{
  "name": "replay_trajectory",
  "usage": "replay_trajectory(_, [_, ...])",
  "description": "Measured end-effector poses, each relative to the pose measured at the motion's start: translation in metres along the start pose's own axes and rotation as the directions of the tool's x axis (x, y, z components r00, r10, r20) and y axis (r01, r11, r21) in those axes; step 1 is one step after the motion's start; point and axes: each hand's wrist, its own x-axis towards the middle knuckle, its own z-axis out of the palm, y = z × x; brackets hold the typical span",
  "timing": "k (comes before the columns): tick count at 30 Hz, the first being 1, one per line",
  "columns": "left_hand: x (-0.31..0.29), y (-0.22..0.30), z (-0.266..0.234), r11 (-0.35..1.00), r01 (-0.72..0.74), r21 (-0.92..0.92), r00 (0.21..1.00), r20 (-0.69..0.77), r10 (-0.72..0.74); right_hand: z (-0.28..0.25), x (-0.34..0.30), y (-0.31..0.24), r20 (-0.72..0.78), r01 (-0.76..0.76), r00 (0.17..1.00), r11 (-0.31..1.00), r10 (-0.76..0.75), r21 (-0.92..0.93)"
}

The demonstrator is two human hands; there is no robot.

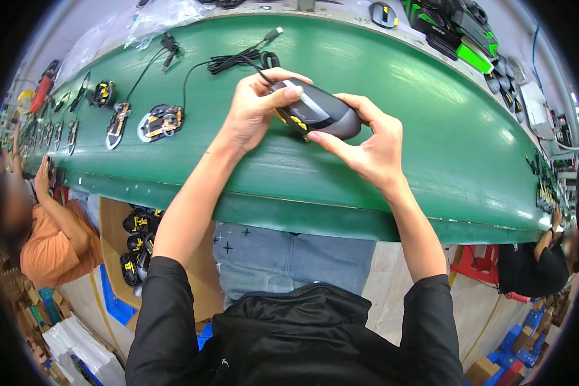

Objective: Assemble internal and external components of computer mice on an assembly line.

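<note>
Between both hands, above the green work surface (302, 168), I hold a dark grey computer mouse (341, 120) with yellow side buttons, tilted on its side. My left hand (254, 106) grips its cable end, the thumb pressed on the shell. The fingers of my right hand (374, 138) close around the other end, with the thumb at the lower edge. A black cable (233, 62) runs from the mouse into a bundle lying behind my left hand. Further left lie opened mouse bases with bare circuit boards, one white-edged base (161, 123) being nearest.
A cardboard box (114, 225) of black and yellow mouse shells stands below the left edge. Plastic bags (164, 22) and a finished-looking mouse (383, 14) lie along the far ledge, near black and green boxes (453, 32). Other people sit left (61, 241) and right (534, 267).
</note>
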Motion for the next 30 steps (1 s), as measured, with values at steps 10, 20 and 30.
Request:
replay_trajectory(10, [0.003, -0.013, 0.000, 0.992, 0.041, -0.123, 0.987, -0.152, -0.060, 0.015, 0.000, -0.009, 0.025, -0.377, 0.926, 0.918, 0.377, 0.125])
replay_trajectory(20, [0.006, -0.011, 0.007, 0.991, 0.000, -0.135, 0.989, -0.143, -0.019, 0.021, 0.001, -0.008, -0.028, -0.355, 0.931, 0.920, 0.364, 0.169])
replay_trajectory(30, [0.011, -0.009, 0.014, 0.935, 0.234, -0.266, 0.971, 0.026, -0.236, -0.041, 0.008, -0.002, 0.147, -0.623, 0.762, 0.651, 0.631, 0.434])
